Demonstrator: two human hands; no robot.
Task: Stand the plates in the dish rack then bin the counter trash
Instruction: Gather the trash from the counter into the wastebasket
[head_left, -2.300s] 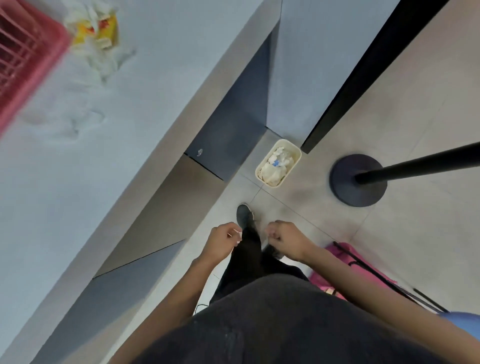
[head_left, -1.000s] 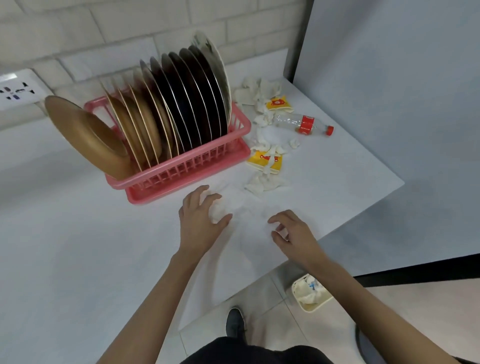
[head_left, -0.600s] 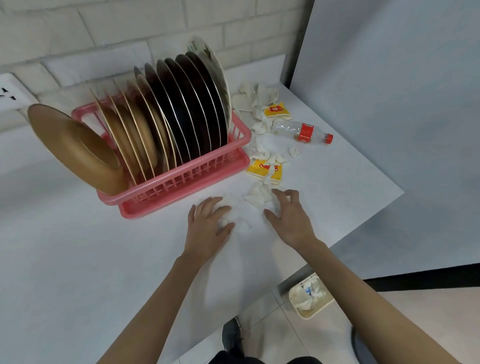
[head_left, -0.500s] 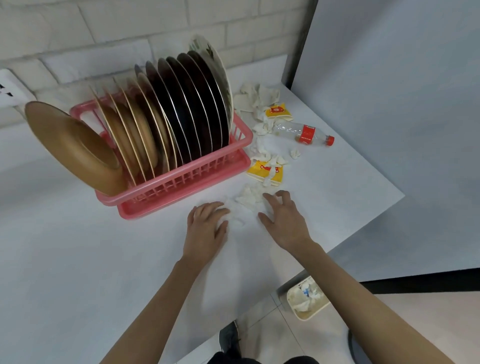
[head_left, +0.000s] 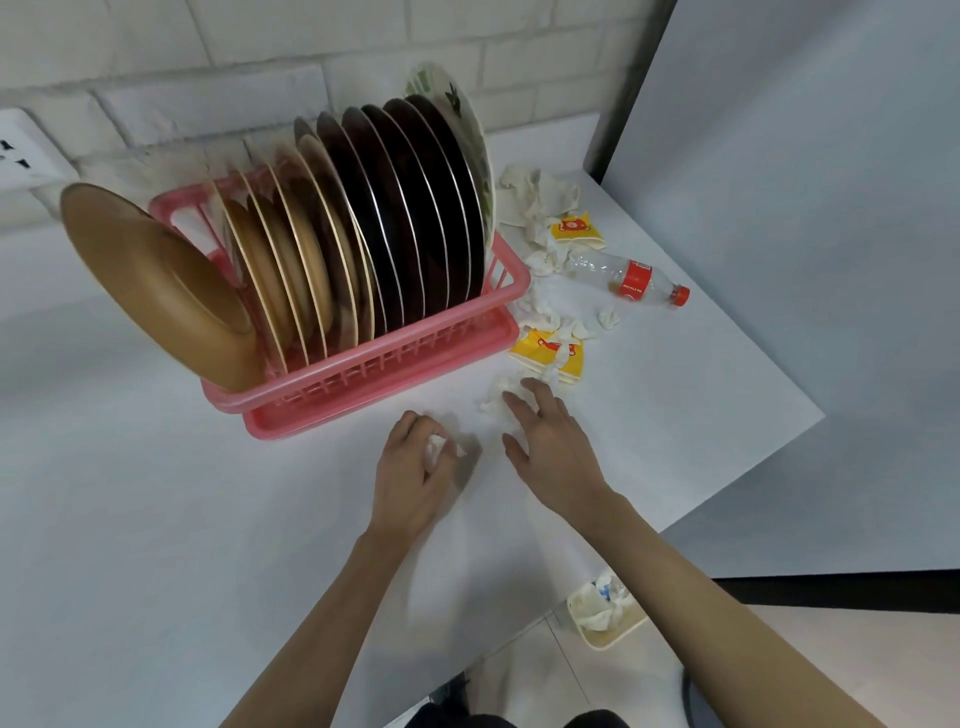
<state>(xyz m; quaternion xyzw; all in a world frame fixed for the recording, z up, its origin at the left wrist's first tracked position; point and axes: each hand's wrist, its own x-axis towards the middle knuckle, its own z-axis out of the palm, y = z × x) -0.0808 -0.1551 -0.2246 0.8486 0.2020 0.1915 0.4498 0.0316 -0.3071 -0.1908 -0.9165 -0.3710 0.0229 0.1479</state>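
- Head view, looking down on a white counter, where we see two bare hands working among scattered litter.
- The plates stand on edge in a pink dish rack. They are packed in a close row, pale ones to the left and dark ones to the right. We judge that half of the task done.
- One tan plate at the rack's left end tilts outward over the rim instead of standing straight, likely because the row is full.
- The left hand lies just in front of the rack. Its fingers are curled in around a small white tissue wad, gripping it so it can be carried off.
- The right hand is beside it and holds nothing, its fingers spread and nearly straight as it reaches forward. Its fingertips are at a white tissue scrap; we cannot tell whether they press on it or only meet it.
- More rubbish lies beyond that scrap, all to the right of the rack. There are yellow wrappers, a plastic bottle on its side with a red cap and label, and crumpled napkins near the wall.
- The bin sits on the floor below the counter's right edge, with some paper in it. We judge that each handful must travel down there, which would explain why both hands gather at once.
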